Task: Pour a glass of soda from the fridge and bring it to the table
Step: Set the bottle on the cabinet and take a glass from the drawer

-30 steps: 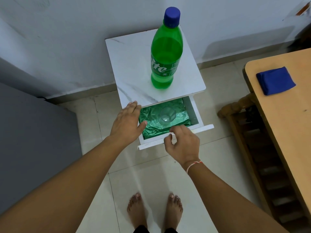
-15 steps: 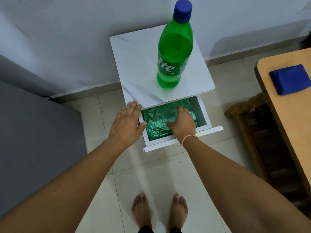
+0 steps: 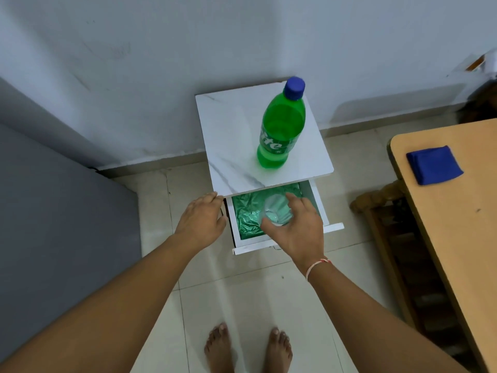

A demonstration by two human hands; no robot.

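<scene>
The right hand (image 3: 297,227) curls around a clear glass (image 3: 277,212), gripping it above the open drawer (image 3: 317,208) (lined with green foil). The left hand (image 3: 200,220), fingers spread and empty, rests at the bench (image 3: 234,130) edge, where the capped soda bottle (image 3: 281,130) stands upright.

A small white cabinet (image 3: 234,135) with a marble-patterned top stands on the pale tiled floor (image 3: 250,305) against the wall. On its top, toward the right side, a green soda bottle (image 3: 281,130) with a blue cap stands upright. Below the top, a drawer (image 3: 326,211) is pulled out; crinkled green foil (image 3: 247,214) lines its bottom. To the right, a wooden table (image 3: 454,227) carries a folded blue cloth (image 3: 434,165) near its far edge. Two bare feet (image 3: 247,345) stand on the tiles.
</scene>
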